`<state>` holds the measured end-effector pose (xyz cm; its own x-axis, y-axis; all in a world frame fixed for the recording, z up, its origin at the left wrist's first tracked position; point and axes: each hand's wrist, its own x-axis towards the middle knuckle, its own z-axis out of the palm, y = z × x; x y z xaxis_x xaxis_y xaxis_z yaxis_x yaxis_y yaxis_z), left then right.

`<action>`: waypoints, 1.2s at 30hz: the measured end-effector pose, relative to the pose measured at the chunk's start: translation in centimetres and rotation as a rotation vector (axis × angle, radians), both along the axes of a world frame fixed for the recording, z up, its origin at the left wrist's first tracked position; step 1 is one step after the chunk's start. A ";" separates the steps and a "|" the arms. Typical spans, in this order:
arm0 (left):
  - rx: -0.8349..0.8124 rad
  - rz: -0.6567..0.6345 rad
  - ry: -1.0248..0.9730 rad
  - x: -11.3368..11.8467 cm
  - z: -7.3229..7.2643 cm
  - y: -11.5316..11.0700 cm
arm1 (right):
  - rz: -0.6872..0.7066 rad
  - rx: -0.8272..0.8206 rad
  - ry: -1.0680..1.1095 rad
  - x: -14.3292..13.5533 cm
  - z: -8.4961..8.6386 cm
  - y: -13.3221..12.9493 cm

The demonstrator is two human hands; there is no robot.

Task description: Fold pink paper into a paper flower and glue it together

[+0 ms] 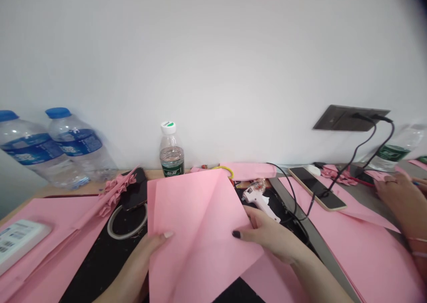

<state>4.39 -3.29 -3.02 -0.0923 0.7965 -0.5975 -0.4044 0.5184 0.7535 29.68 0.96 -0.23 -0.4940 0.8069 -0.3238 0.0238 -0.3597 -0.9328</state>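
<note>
Pink paper sheets, partly curled along a slanting fold, are held up in front of me. My left hand pinches their left side, thumb on top and the other fingers hidden beneath. On the right edge, my right hand grips the paper with its dark-nailed thumb on the face and fingers behind. A white glue gun lies just beyond my right hand. A roll of tape rests on the black mat near my left hand.
Water bottles stand along the wall: a small one behind the paper, two large ones at left. A phone lies on pink paper at right, near cables and a wall socket. Another person's hand works at far right.
</note>
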 end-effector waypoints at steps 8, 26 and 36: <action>-0.074 -0.024 -0.055 0.4 0.3 -0.1 | -0.096 -0.133 0.160 -1.0 -1.5 0.5; 1.216 -0.998 1.451 -1.1 -4.9 0.7 | -0.060 0.041 -0.128 -1.5 -0.9 0.1; 1.030 -1.220 1.364 -0.6 -2.8 0.1 | -0.089 0.132 -0.226 -0.8 -2.8 0.3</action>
<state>3.78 -3.18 -5.79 0.7158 0.6978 -0.0259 0.6655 -0.6705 0.3279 28.91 1.22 -3.03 -0.3465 0.8864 -0.3069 0.2102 -0.2455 -0.9463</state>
